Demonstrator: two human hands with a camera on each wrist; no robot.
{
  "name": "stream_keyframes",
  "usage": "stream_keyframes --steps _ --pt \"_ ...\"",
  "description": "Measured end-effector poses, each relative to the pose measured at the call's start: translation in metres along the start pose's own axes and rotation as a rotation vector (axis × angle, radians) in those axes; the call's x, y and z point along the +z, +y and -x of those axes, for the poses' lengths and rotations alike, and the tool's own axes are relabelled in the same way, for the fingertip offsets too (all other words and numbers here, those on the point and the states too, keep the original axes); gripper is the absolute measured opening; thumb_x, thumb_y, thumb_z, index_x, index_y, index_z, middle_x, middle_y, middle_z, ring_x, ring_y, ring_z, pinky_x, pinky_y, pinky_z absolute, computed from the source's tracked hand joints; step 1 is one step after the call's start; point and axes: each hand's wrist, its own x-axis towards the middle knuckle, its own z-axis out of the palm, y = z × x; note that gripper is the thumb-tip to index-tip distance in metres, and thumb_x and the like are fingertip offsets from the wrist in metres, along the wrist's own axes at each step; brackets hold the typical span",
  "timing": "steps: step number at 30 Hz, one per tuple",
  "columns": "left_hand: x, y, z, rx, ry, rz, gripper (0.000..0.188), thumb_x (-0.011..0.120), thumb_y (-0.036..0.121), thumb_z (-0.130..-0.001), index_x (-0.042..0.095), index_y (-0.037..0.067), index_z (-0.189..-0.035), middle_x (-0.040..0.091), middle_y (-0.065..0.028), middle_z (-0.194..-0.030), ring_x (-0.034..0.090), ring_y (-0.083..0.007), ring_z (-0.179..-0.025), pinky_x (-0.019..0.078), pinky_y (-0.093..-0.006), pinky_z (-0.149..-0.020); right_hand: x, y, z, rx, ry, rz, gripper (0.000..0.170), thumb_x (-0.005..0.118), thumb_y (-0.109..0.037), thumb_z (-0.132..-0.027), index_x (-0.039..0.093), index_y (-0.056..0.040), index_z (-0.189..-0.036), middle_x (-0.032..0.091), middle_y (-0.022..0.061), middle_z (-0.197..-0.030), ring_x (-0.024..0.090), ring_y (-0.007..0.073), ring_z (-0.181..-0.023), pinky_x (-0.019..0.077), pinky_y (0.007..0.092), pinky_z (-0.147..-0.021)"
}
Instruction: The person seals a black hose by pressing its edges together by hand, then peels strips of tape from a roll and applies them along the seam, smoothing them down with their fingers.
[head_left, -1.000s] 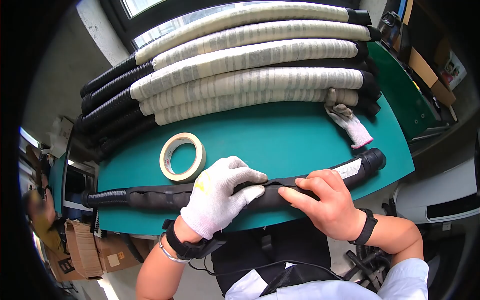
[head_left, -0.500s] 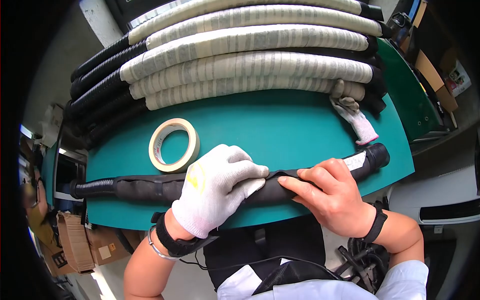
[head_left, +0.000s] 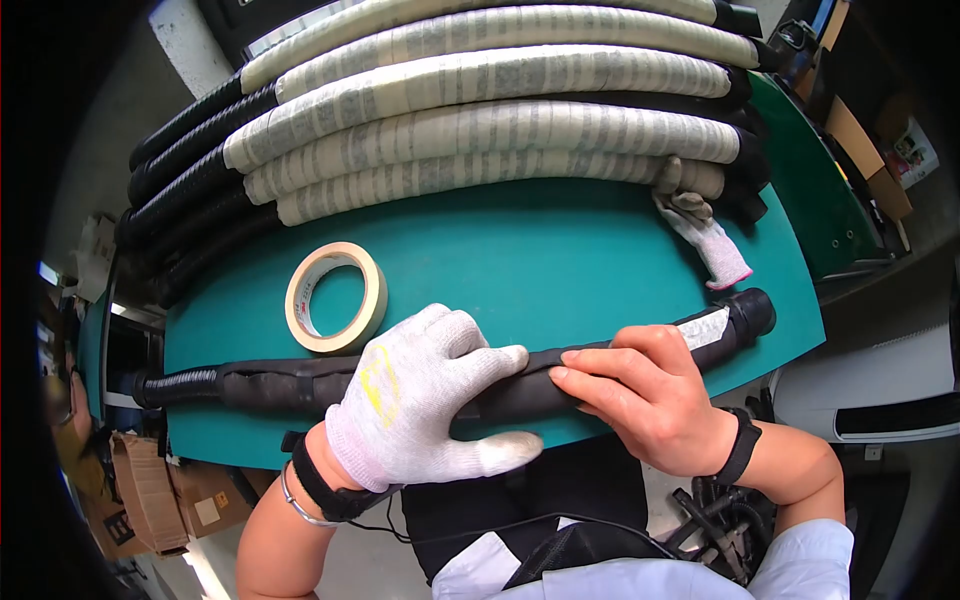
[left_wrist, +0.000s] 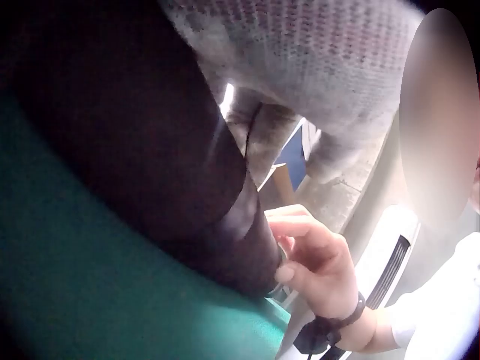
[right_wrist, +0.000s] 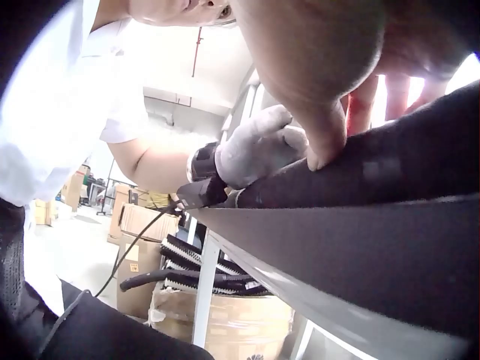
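Observation:
A black wrapped hose (head_left: 280, 388) lies along the front of the green table, with a lengthwise overlapping edge on its cover. My left hand (head_left: 415, 390), in a white knit glove, rests over the middle of the hose. Its thumb is spread away toward the table's near edge, and its forefinger reaches along the seam. My bare right hand (head_left: 655, 395) pinches the cover at the seam just right of the glove. In the right wrist view, the right thumb (right_wrist: 324, 142) presses against the side of the hose. A white label (head_left: 705, 328) sits near the hose's right end.
A roll of masking tape (head_left: 375, 300) lies behind the left hand. Several tape-wrapped hoses (head_left: 480, 130) are piled along the back of the green table (head_left: 520, 250). A loose glove (head_left: 708, 240) lies at the right. Cardboard boxes (head_left: 195, 500) stand on the floor at left.
The left thumb has swung off the hose toward the near edge, away from the forefinger, opening a wide gap. The right hand stays pinching nearly the same spot. The head view has shifted slightly.

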Motion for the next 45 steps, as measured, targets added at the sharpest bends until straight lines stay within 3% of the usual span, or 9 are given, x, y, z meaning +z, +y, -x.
stream_keyframes --steps 6,12,16,19,22,26,34,38,45 --pt "0.005 -0.003 0.001 0.047 -0.035 -0.161 0.062 0.094 0.027 -0.066 0.076 0.014 -0.125 0.058 -0.0057 -0.082 0.057 -0.0255 -0.076 0.0468 -0.0373 -0.067 0.008 0.0 0.003 0.005 0.027 -0.102 0.04 0.072 -0.007 -0.08 0.073 -0.0027 -0.12 0.071 0.0092 -0.114 0.064 0.0264 -0.111 0.0541 0.0368 -0.089" --pt "0.009 -0.005 0.002 0.093 -0.024 -0.201 0.056 0.09 0.026 -0.071 0.076 0.017 -0.124 0.056 -0.0047 -0.083 0.056 -0.0268 -0.077 0.0459 -0.0386 -0.068 -0.006 -0.011 -0.012 0.233 -0.038 -0.254 0.047 0.069 0.002 -0.079 0.07 -0.0006 -0.126 0.067 0.0099 -0.107 0.061 0.0281 -0.095 0.053 0.0377 -0.082" --pt "0.009 -0.004 0.004 0.092 0.004 -0.198 0.057 0.093 0.026 -0.068 0.077 0.016 -0.122 0.058 -0.0047 -0.083 0.056 -0.0267 -0.075 0.0457 -0.0383 -0.067 -0.006 -0.006 -0.01 0.118 -0.083 -0.195 0.051 0.068 0.003 -0.078 0.069 0.0016 -0.129 0.065 0.0101 -0.107 0.058 0.0283 -0.09 0.0523 0.0391 -0.08" --pt "0.007 -0.001 0.006 -0.005 -0.019 -0.137 0.053 0.09 0.029 -0.07 0.073 0.014 -0.118 0.054 -0.0074 -0.085 0.058 -0.0287 -0.081 0.049 -0.0408 -0.07 -0.002 -0.008 -0.005 0.083 -0.058 -0.147 0.051 0.068 0.003 -0.078 0.069 0.0025 -0.129 0.066 0.0103 -0.108 0.059 0.028 -0.093 0.053 0.0384 -0.081" --pt "0.018 0.002 0.008 -0.197 0.165 0.154 0.054 0.091 0.029 -0.068 0.072 0.011 -0.115 0.056 -0.0081 -0.085 0.059 -0.0296 -0.081 0.0502 -0.0402 -0.071 0.003 -0.012 -0.001 0.057 -0.003 -0.108 0.049 0.068 0.001 -0.078 0.069 0.0027 -0.128 0.066 0.0103 -0.11 0.061 0.0271 -0.096 0.054 0.038 -0.083" --pt "0.009 0.01 0.008 0.025 0.041 -0.302 0.056 0.091 0.032 -0.066 0.074 0.008 -0.113 0.062 -0.0057 -0.085 0.063 -0.0262 -0.078 0.052 -0.0375 -0.067 0.003 -0.013 -0.001 0.02 0.019 -0.042 0.049 0.069 -0.002 -0.079 0.07 0.0023 -0.127 0.067 0.0105 -0.111 0.063 0.0264 -0.101 0.0554 0.0377 -0.086" --pt "0.024 0.025 0.016 0.117 0.132 -0.586 0.048 0.082 0.026 -0.077 0.072 0.004 -0.119 0.066 -0.005 -0.091 0.068 -0.0254 -0.086 0.0554 -0.0383 -0.072 0.007 -0.048 -0.007 0.129 -0.102 0.143 0.058 0.073 -0.004 -0.077 0.059 0.0115 -0.132 0.057 0.0209 -0.129 0.054 0.0354 -0.122 0.0495 0.0458 -0.1" --pt "0.029 0.024 0.02 0.087 0.159 -0.605 0.045 0.08 0.027 -0.081 0.072 0.007 -0.12 0.069 -0.004 -0.097 0.069 -0.0236 -0.088 0.0563 -0.0365 -0.073 0.012 -0.043 -0.02 0.172 -0.042 -0.023 0.058 0.078 -0.004 -0.074 0.059 0.0045 -0.128 0.055 0.017 -0.12 0.054 0.0349 -0.112 0.0473 0.0451 -0.097" --pt "0.025 0.02 0.022 0.006 0.183 -0.43 0.051 0.087 0.03 -0.075 0.073 0.006 -0.118 0.07 -0.007 -0.092 0.069 -0.028 -0.084 0.0564 -0.0373 -0.072 0.039 -0.038 -0.008 0.121 0.102 0.039 0.058 0.077 -0.008 -0.077 0.062 -0.0021 -0.133 0.057 0.0085 -0.11 0.054 0.0283 -0.102 0.0468 0.0428 -0.091"
